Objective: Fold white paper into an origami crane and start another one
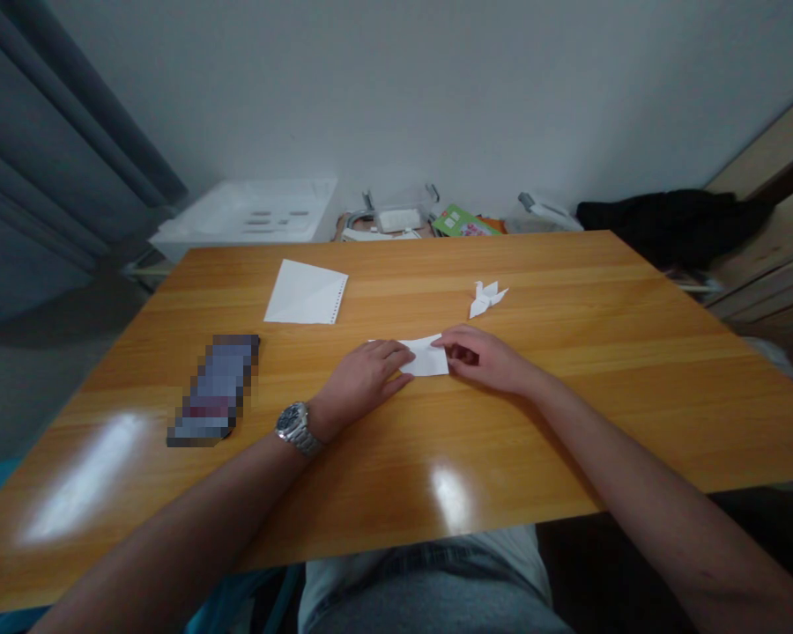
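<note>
A small folded white paper lies flat in the middle of the wooden table. My left hand, with a metal watch on the wrist, lies on the paper's left part, its fingers curled and pressing down. My right hand pinches the paper's right edge between thumb and fingers. A finished white folded paper figure sits a little beyond my right hand.
A white sheet with a perforated edge lies at the back left. A blurred-out phone-sized object lies to the left. Behind the table are a white tray, clutter and a black cloth.
</note>
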Demonstrator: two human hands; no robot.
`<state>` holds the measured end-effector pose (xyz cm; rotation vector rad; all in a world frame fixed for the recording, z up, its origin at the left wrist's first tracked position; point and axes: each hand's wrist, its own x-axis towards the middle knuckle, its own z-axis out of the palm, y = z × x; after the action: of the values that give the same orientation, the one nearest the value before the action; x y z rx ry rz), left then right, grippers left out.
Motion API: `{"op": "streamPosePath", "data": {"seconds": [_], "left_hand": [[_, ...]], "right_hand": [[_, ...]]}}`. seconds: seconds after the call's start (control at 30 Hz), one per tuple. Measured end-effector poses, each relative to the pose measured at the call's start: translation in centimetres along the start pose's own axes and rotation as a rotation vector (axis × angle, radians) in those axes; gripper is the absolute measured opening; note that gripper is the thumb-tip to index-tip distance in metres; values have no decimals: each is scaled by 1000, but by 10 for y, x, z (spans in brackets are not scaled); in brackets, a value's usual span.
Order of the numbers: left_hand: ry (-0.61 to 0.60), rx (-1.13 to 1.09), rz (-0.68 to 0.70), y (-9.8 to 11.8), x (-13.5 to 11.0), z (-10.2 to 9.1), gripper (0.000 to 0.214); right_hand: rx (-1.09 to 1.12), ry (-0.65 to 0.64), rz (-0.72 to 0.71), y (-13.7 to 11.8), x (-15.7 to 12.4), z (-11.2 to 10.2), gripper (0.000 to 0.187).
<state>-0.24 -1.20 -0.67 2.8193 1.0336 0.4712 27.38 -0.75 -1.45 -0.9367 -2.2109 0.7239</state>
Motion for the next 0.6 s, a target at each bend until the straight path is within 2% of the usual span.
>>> {"op": "streamPosePath", "data": {"seconds": [0.3,0.47,0.6], "left_hand": [[-2,0,-8,1,1,0,30],[20,1,8,1,0,1,31],[21,-21,64,-1,-3,5,33]], "right_hand": [[-47,-13,5,3,-2,1,37],[-93,-3,-89,-1,-1,-1,20],[-193,-2,-161,1,2,-3,13]]}}
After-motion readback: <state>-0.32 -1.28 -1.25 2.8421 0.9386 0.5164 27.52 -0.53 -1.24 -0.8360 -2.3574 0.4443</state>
